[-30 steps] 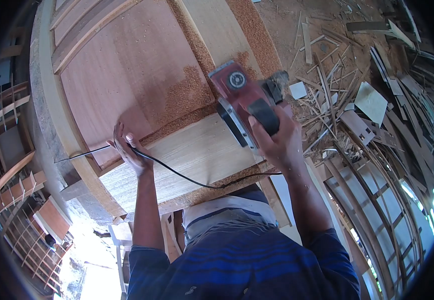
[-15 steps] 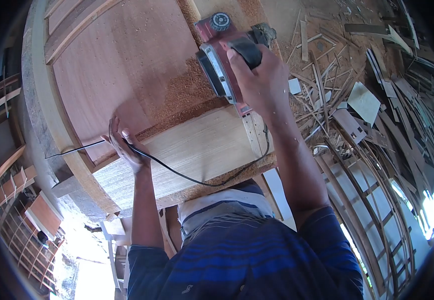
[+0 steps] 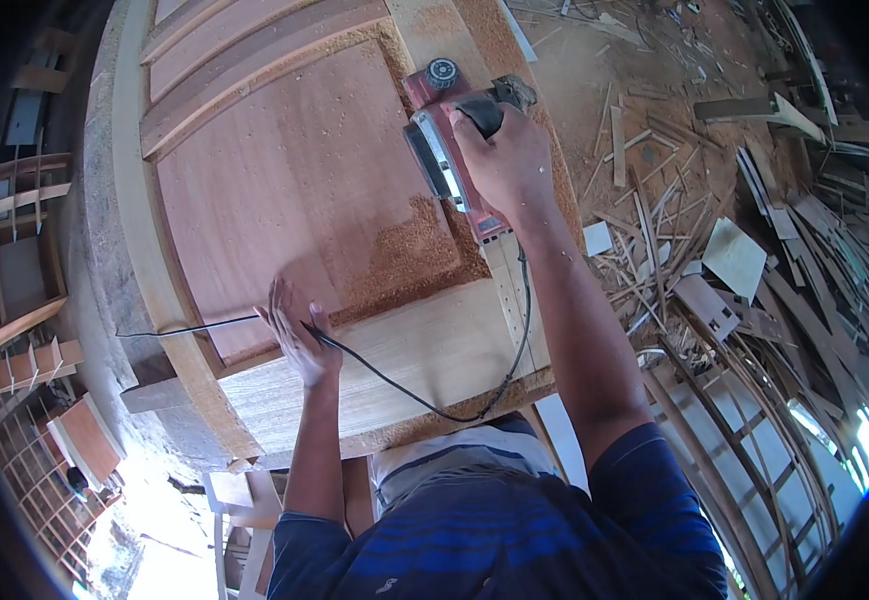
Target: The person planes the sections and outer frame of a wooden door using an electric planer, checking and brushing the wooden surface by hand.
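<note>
My right hand (image 3: 510, 165) is wrapped round the black handle of a red electric planer (image 3: 467, 188). The planer rests on the right-hand stile of a wooden panel door (image 3: 265, 185), its round knob pointing away from me. Over the door's near rail, my left hand (image 3: 300, 335) is held with fingers stretched out. The planer's black power cord (image 3: 395, 385) loops toward my body and passes by the left thumb and palm; part of it is hidden by the hand. Wood shavings (image 3: 405, 250) lie thick in the recessed panel's near right corner.
Beyond the door on the right, offcuts and thin strips (image 3: 655, 200) litter the ground, with a heap of boards (image 3: 815, 260) further out. Wooden frames (image 3: 730, 420) lean at lower right. On the left stand a wooden grid (image 3: 35, 490) and a small panel (image 3: 87, 440).
The view has shifted, showing more of the door's far part. The planer sits slightly nearer the door's far end, still in my right hand. My left hand remains beside the cord, fingers extended.
</note>
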`<state>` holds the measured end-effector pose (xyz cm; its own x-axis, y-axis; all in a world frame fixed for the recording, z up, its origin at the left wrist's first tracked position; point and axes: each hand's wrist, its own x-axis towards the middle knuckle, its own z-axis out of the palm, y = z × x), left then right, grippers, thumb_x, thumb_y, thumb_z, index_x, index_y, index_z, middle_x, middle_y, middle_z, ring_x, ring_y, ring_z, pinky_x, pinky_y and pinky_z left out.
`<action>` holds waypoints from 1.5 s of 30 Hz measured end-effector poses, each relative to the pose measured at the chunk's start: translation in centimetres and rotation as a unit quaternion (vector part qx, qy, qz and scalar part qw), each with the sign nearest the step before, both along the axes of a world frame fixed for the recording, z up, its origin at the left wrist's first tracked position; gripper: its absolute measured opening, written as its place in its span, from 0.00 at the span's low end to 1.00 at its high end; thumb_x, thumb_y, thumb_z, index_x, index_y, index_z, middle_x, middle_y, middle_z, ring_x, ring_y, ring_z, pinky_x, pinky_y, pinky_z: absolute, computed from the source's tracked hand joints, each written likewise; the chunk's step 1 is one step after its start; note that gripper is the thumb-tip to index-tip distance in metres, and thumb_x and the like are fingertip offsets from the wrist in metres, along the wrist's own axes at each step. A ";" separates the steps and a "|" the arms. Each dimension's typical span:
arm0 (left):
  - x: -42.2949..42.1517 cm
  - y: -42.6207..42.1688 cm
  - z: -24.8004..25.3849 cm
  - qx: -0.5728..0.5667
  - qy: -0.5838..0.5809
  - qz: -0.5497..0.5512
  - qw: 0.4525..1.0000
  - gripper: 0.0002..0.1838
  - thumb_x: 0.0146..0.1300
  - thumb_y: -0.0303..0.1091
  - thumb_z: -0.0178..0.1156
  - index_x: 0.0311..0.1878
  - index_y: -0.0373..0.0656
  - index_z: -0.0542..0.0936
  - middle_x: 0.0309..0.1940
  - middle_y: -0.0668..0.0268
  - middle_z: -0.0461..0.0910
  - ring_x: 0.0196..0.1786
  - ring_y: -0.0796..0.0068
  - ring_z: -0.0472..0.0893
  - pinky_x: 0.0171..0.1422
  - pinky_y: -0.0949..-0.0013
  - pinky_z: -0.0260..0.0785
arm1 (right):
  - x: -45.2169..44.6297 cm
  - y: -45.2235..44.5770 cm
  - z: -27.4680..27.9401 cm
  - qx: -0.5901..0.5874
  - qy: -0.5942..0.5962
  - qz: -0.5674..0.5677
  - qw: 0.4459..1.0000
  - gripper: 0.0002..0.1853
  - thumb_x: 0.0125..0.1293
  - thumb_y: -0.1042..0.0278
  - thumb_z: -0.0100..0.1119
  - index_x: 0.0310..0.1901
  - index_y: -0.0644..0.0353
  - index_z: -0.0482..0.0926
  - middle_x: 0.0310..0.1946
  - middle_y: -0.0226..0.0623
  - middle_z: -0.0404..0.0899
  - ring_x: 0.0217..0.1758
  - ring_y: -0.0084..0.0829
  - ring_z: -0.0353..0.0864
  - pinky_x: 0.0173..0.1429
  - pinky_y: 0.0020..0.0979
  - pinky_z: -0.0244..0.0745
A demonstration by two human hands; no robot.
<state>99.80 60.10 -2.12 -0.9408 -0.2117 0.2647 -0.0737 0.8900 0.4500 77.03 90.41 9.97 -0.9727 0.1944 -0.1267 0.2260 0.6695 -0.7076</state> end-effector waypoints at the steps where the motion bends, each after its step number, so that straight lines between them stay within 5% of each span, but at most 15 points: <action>1: 0.1 -0.1 0.0 -0.001 -0.004 0.000 1.000 0.25 0.88 0.45 0.56 0.76 0.37 0.74 0.80 0.49 0.75 0.86 0.47 0.71 0.94 0.28 0.44 | -0.5 -0.1 0.0 0.000 0.003 0.002 1.000 0.24 0.75 0.45 0.69 0.49 0.62 0.92 0.41 0.56 0.93 0.51 0.58 0.94 0.59 0.53 0.87; 18: -0.6 0.9 1.5 0.014 -0.032 0.026 0.999 0.21 0.87 0.37 0.55 0.76 0.39 0.75 0.79 0.49 0.75 0.85 0.44 0.71 0.94 0.32 0.48 | -11.1 -2.2 -0.6 0.008 0.062 0.027 0.998 0.19 0.74 0.46 0.68 0.42 0.55 0.96 0.38 0.55 0.92 0.47 0.57 0.94 0.56 0.52 0.88; 25: -0.6 0.7 1.3 0.028 -0.038 0.036 0.998 0.22 0.86 0.39 0.57 0.75 0.39 0.76 0.79 0.49 0.75 0.84 0.44 0.72 0.93 0.31 0.48 | -16.6 -2.9 -2.5 0.040 0.107 0.022 0.993 0.26 0.74 0.39 0.69 0.39 0.59 0.94 0.24 0.43 0.89 0.31 0.44 0.94 0.44 0.45 0.87; 26: -0.6 0.7 1.3 0.028 -0.039 0.036 0.998 0.22 0.86 0.39 0.57 0.75 0.39 0.75 0.79 0.49 0.75 0.84 0.44 0.72 0.93 0.31 0.48 | -17.4 -2.8 -2.5 0.019 0.065 0.025 0.997 0.20 0.74 0.44 0.67 0.45 0.52 0.97 0.40 0.54 0.93 0.48 0.57 0.94 0.58 0.51 0.88; 37: -0.7 0.7 1.6 0.023 -0.042 0.030 0.998 0.22 0.88 0.38 0.54 0.76 0.38 0.75 0.79 0.47 0.75 0.84 0.42 0.73 0.92 0.30 0.51 | -26.3 -3.8 -3.8 0.022 0.086 0.016 0.996 0.22 0.73 0.42 0.66 0.47 0.52 0.96 0.42 0.55 0.94 0.51 0.58 0.94 0.61 0.52 0.87; 45: -0.8 0.7 2.0 0.027 -0.061 0.036 0.997 0.23 0.88 0.41 0.54 0.75 0.37 0.75 0.78 0.45 0.75 0.83 0.40 0.73 0.92 0.31 0.50 | -33.6 -4.3 -4.5 0.049 0.075 0.046 0.995 0.27 0.72 0.39 0.67 0.37 0.60 0.94 0.31 0.54 0.92 0.43 0.56 0.96 0.55 0.51 0.89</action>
<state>99.01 60.81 -0.17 -0.9472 -0.2911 0.1347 -0.1943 0.8549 0.4811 43.44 86.10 5.43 -0.9935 0.1084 0.0354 0.0583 0.7497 -0.6592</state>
